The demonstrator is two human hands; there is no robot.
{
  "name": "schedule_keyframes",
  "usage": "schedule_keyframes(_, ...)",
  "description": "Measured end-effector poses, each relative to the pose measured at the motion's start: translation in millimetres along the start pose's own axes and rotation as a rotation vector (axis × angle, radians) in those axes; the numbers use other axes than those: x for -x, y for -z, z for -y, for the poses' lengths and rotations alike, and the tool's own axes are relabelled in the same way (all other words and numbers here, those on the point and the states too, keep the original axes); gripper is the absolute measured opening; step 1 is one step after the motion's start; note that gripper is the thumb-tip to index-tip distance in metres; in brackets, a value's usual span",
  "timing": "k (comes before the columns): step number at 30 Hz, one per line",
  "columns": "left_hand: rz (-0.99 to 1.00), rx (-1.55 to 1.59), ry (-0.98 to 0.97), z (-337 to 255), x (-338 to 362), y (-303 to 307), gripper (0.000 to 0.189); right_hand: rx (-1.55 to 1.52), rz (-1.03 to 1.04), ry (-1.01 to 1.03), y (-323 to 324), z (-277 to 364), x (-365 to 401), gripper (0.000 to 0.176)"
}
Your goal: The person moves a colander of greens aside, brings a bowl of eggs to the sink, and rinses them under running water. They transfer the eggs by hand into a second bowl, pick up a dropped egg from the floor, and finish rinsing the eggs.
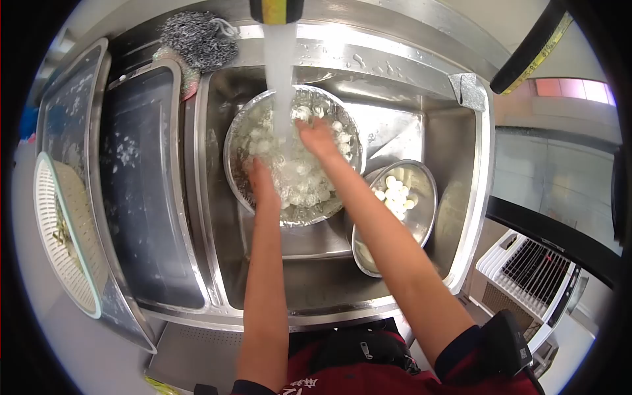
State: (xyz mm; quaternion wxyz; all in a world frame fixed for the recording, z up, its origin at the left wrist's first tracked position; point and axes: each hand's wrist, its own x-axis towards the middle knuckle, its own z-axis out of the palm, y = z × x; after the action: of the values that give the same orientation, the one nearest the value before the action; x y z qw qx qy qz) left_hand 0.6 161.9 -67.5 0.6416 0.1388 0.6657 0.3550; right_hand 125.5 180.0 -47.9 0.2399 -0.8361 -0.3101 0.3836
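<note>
While water (280,79) pours from the tap (276,10) into a large steel bowl (230,141) standing in the sink (461,164), a person works both hands among the small white pieces (309,187) that fill it. The left hand (260,178) reaches into the near left side of the bowl, fingers down in the foaming water. The right hand (319,138) lies further back, just beside the stream, fingertips among the pieces. Froth and glare hide the fingers of both hands, so it cannot be told how far either is closed or whether either has hold of a piece.

A smaller steel bowl (431,191) leans against the sink's right wall, just beside the large one, tilted and holding a handful of the same white pieces (397,194). On the counter to the left lie a dark tray (141,197) and a white colander (56,243). A wire scourer (197,39) sits at the sink's back left corner.

The risks, judged from this view: the large bowl looks nearly full, and with the stream running hard, water may spill over the rim and float pieces out into the sink. The tilted small bowl could slide or tip if the right forearm, which passes close above it, knocks its rim. Wet steel and wet hands make either slip more likely.
</note>
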Motion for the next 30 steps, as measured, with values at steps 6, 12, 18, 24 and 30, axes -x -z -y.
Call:
schedule_keyframes(6,0.194,0.229,0.152,8,-5,-7,0.048,-0.466,0.108,-0.217,-39,-25,8,0.057)
schedule_keyframes(12,0.151,0.174,0.064,-18,7,-10,0.042,-0.957,0.277,-0.364,-45,-10,41,0.048)
schedule_keyframes(18,0.153,0.225,0.057,-24,2,3,0.038,-0.846,0.215,-0.072,-35,5,60,0.035)
schedule_keyframes(24,0.142,0.141,-0.074,-36,18,19,0.042,-0.373,0.048,0.316,53,2,138,0.03)
schedule_keyframes(30,0.11,-0.221,-0.228,-62,67,22,0.045,-0.193,-0.079,-0.141,131,-116,161,0.014)
